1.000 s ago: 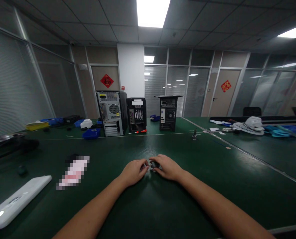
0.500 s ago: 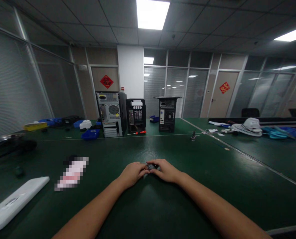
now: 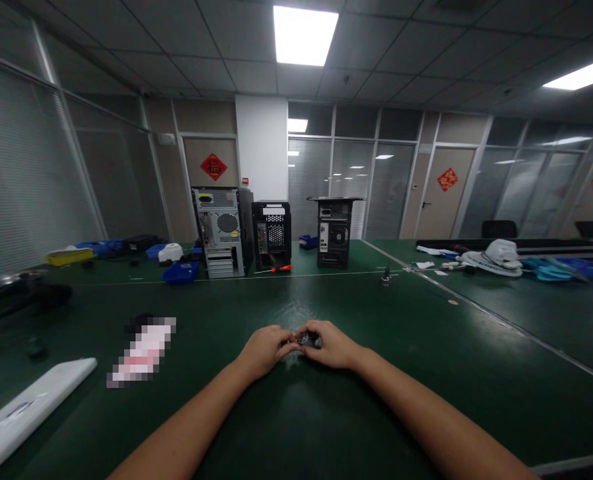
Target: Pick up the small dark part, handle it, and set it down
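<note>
Close together at the middle of the green table, both my hands are closed around a small dark grey part. It has a roundish, metallic-looking face; its exact kind is too small to make out. My left hand pinches the part's left side between thumb and fingers. From the right, my right hand curls over it, fingers on the far side and thumb on the near side. The fingers hide much of it. Further off to the right, a small upright metal piece stands apart from my hands.
Three computer cases stand at the back, a red-handled screwdriver before them. Blue bins sit back left. A white panel and a pixelated pink item lie left. A white cap rests at right.
My right-hand fingers have shifted slightly, and more of the dark part's round face shows between my hands. My left hand stays nearly in place. The view has tilted a little.
</note>
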Action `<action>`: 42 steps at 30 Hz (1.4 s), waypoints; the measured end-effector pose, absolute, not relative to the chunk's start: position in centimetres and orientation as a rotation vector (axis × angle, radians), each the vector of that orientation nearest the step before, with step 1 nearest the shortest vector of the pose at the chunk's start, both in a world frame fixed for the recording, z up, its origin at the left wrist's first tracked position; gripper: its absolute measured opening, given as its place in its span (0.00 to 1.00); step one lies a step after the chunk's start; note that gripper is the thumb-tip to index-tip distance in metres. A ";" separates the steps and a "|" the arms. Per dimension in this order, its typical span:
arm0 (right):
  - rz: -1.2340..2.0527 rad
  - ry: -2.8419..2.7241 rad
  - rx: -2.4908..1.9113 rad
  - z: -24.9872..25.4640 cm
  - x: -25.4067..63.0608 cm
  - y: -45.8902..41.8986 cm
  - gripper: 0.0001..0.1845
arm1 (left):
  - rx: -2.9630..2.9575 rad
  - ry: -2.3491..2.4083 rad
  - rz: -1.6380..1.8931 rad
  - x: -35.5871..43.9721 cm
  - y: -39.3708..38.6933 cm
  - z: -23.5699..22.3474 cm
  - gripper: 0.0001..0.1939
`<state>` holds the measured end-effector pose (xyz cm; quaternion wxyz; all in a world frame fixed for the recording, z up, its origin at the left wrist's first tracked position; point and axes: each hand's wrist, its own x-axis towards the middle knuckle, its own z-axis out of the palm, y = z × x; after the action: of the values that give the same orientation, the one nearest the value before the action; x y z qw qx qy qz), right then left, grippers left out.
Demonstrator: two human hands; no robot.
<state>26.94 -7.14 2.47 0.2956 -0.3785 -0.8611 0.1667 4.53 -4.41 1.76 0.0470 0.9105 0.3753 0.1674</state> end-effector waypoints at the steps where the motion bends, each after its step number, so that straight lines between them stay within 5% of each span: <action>1: 0.431 -2.291 -1.006 2.4 27.1 -7.0 0.15 | 2.768 1.148 0.529 4.5 -4.4 1.8 0.14; 11: 0.205 -1.998 -1.343 1.9 35.0 -3.4 0.10 | 2.679 1.217 0.590 3.8 -3.6 1.4 0.16; 18: 0.050 -1.708 -1.931 0.7 44.8 -2.1 0.22 | 2.665 1.234 0.565 3.2 -3.2 1.2 0.16; 24: -0.077 -1.649 -2.196 0.5 47.3 -2.0 0.18 | 2.664 1.233 0.558 3.2 -3.4 1.4 0.16; 42: -0.161 -1.435 -2.043 0.5 47.9 -2.3 0.17 | 2.589 1.307 0.559 2.5 -3.1 1.9 0.15</action>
<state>47.88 -2.31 0.47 0.3145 -0.7751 -0.5446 -0.0612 2.52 -3.11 1.86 0.0939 0.8727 0.4405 0.1885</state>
